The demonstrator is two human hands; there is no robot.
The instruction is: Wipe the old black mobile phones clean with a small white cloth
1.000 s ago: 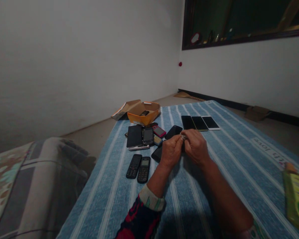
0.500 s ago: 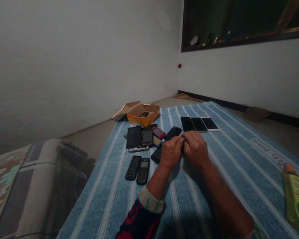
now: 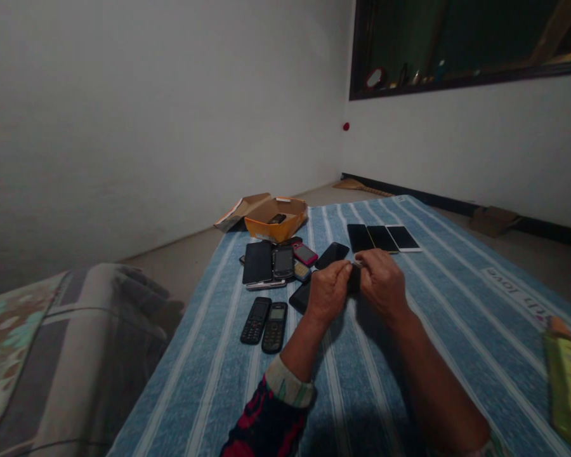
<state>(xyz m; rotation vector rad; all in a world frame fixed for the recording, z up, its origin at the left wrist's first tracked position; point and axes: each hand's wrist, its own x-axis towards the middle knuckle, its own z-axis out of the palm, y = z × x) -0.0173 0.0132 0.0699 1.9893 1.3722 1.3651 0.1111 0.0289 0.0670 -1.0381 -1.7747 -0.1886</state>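
My left hand (image 3: 329, 291) and my right hand (image 3: 381, 279) are close together above the striped cloth, both closed in a pinch. A small dark object (image 3: 354, 280) with a pale edge shows between them; most of it is hidden by the fingers, and its kind cannot be made out. Just left of my left hand a dark phone (image 3: 299, 298) lies partly covered. A black smartphone (image 3: 332, 255) rests behind the hands. Two black keypad phones, one (image 3: 255, 320) beside the other (image 3: 274, 327), lie nearer to me on the left.
An open orange box (image 3: 276, 230) with a phone inside stands behind a pile of phones (image 3: 257, 263). Three smartphones (image 3: 381, 238) lie in a row at the back right. A yellow-green bottle (image 3: 568, 387) is at the right edge. A blanket-covered surface (image 3: 105, 349) is on the left.
My right hand has shifted slightly right, away from my left hand, and the gap between them has widened. More of the dark object now shows there. The camera view has shifted slightly.
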